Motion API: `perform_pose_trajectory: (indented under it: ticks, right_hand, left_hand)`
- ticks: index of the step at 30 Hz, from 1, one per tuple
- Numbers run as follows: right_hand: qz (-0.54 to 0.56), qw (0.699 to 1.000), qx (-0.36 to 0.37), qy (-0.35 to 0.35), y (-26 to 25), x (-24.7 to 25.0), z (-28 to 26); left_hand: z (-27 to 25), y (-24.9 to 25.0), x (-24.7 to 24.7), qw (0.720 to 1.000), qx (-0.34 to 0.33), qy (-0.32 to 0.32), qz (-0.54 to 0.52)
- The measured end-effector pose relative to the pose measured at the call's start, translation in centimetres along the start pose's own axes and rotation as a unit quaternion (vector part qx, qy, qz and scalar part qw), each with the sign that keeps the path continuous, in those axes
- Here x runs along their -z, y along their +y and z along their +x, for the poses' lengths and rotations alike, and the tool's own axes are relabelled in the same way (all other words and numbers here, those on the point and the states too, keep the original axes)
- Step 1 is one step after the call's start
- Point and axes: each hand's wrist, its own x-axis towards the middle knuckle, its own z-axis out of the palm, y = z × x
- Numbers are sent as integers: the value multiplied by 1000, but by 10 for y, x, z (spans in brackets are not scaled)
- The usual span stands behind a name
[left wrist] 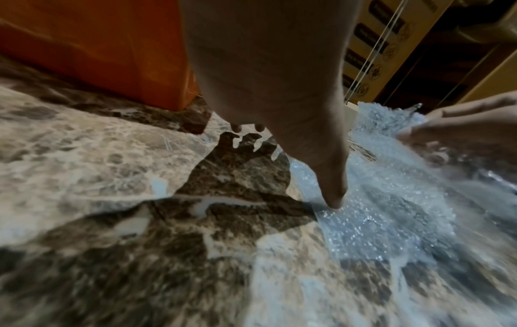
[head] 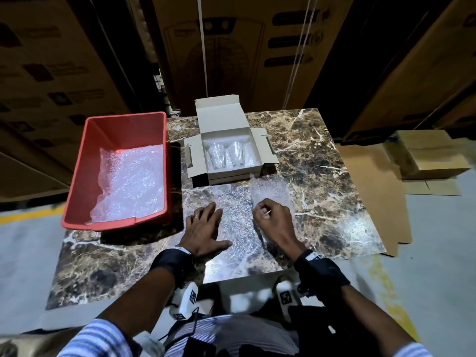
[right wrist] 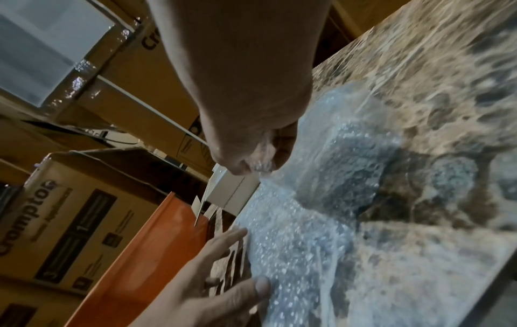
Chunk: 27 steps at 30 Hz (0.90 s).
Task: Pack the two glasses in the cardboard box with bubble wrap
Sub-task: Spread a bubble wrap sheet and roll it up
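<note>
Two clear glasses lie side by side in the open white cardboard box at the back of the marble table. A sheet of bubble wrap is spread on the table in front of the box. My left hand lies flat with straight fingers on the sheet's left edge; its thumb presses the wrap. My right hand pinches the sheet's right part and lifts it off the table, seen as the bubble wrap between its fingers.
A red plastic bin with more bubble wrap in it stands at the table's left. Large cardboard cartons stand behind the table. Flat cardboard and small boxes lie on the floor to the right.
</note>
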Motion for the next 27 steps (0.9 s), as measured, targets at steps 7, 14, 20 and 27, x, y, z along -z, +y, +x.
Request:
perform_pose_trajectory:
  ticks: [7, 14, 20, 27]
  right_hand:
    - [-41, 998, 16, -40, -20, -41, -2]
    - [-88, 992, -10, -94, -25, -69, -4]
    - [-77, 988, -34, -132, -25, -72, -10]
    - [27, 979, -89, -182, -22, -57, -6]
  left_hand:
    - [0, -4, -3, 1000, 1, -27, 9]
    - [0, -6, -3, 1000, -5, -24, -11]
    - [-5, -5, 9, 995, -5, 45, -90]
    - [6, -6, 4, 992, -112, 43, -31]
